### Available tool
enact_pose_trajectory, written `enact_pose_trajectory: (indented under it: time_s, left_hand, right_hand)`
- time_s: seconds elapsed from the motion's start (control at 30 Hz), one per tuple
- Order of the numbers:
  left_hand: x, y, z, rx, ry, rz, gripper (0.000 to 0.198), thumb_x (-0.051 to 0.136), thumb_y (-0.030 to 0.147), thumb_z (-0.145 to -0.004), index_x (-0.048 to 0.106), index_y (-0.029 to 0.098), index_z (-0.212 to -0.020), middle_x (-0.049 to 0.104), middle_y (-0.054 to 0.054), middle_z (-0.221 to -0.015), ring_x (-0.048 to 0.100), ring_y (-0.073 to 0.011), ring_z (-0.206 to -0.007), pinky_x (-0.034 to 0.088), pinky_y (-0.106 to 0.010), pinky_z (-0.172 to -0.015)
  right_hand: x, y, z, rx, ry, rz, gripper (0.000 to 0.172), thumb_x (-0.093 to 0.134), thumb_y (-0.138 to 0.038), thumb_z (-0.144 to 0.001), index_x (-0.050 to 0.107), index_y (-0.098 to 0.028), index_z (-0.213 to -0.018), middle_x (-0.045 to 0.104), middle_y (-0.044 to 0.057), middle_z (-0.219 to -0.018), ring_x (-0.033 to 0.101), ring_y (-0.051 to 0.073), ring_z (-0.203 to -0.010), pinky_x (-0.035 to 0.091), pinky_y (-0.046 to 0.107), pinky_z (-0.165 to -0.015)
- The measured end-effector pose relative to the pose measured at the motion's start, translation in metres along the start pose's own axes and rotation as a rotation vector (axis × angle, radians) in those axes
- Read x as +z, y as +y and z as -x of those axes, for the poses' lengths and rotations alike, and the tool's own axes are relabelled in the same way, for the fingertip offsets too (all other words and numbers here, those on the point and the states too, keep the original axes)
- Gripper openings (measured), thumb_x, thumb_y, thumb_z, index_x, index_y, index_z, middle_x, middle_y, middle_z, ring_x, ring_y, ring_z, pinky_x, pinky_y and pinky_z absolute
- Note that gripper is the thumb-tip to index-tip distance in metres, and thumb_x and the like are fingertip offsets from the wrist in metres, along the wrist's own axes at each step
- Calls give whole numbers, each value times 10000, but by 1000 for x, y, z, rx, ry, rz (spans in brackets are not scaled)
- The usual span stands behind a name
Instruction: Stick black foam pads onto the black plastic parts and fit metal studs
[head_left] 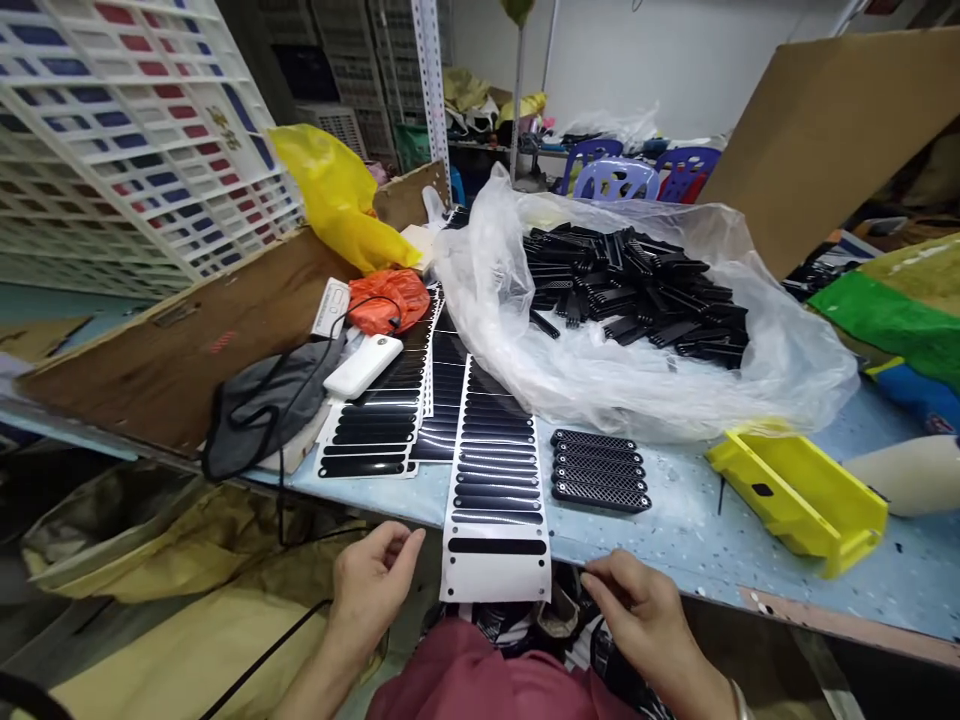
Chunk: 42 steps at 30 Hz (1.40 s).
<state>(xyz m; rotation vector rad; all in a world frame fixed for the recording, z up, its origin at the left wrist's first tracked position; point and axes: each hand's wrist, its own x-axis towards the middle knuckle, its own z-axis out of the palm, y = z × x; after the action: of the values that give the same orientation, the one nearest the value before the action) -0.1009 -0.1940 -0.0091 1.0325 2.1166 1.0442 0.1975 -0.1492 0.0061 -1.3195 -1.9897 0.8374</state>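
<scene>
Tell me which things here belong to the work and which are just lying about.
Work: left hand, right hand, white sheet of black strips, black mesh grilles, black plastic pieces in a clear bag.
Lying about: white power bank, orange bag, grey cloth, yellow plastic tray.

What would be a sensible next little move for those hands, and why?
Probably bring the left hand and right hand inward to grip the near end of the white sheet of black strips. Both hands are open, just either side of it, and that end seems to overhang the blue table, making it easy to take.
</scene>
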Motion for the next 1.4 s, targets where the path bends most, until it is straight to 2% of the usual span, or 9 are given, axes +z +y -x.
enact_pose_trajectory:
  time_s: [0.07,0.17,0.27,0.43,0.6,0.93,1.17,1.27,1.4]
  left_hand:
    - [8,4,7,-58,-38,103,271,686,461,-642,697,191,-623,659,-9,-553,594,-169,-509,455,-253,-509]
    - [20,12,14,-231,-211,397,297,754,436,-554,725,157,-654,699,-43,-593,607,-173,-528,470,-259,-512]
    - [28,18,19,-384,-285,708,323,803,411,-530,725,134,-677,688,-36,-584,576,-139,-492,461,-241,-484]
    - [28,23,23,-448,-347,964,279,841,319,-559,734,123,-728,680,-27,-599,565,-111,-510,451,-215,-498]
    - [28,25,22,-407,-422,1032,223,820,276,-581,717,108,-686,660,-35,-614,584,-131,-571,456,-230,-555]
    - [37,30,20,-272,-397,897,224,768,322,-630,690,113,-610,597,-14,-549,535,-129,-555,414,-235,-555]
    - [35,31,20,-328,-395,980,238,785,321,-629,663,119,-599,576,5,-549,489,-98,-529,384,-214,-528]
    - [37,30,19,-370,-365,951,253,807,336,-607,678,121,-643,579,14,-541,481,-91,-496,376,-207,-498]
    - [38,26,16,-411,-361,941,271,830,325,-572,683,108,-641,611,-6,-536,526,-106,-498,403,-206,-489]
  right_hand:
    - [12,-12,-9,-89,-23,12,233,526,-241,-859,672,-175,-690,603,32,-588,588,154,-540,441,242,-514]
    - [33,-31,-15,-196,-70,21,179,508,-169,-837,679,-153,-787,598,44,-641,576,158,-570,441,251,-536]
    - [56,-45,-18,-207,-125,54,149,518,-131,-818,666,-145,-823,601,55,-694,577,167,-616,451,268,-581]
    - [81,-53,-24,-148,-202,53,151,526,-126,-804,663,-140,-866,596,58,-716,571,176,-645,455,288,-614]
    - [92,-56,-27,-50,-227,-85,221,574,-228,-810,661,-105,-972,596,71,-752,571,180,-658,473,296,-606]
    - [92,-69,-47,254,-218,-325,250,635,-375,-764,641,-126,-779,579,9,-602,531,122,-499,423,229,-456]
    - [91,-64,-50,204,-236,-355,159,625,-276,-732,677,-136,-789,614,19,-618,545,126,-515,432,222,-460]
    - [74,-61,-45,105,-168,-315,146,592,-259,-750,686,-157,-794,625,24,-623,550,130,-514,440,225,-470]
    - [35,-42,-28,74,-2,-161,264,580,-329,-798,629,-184,-584,577,20,-533,529,136,-491,430,239,-487]
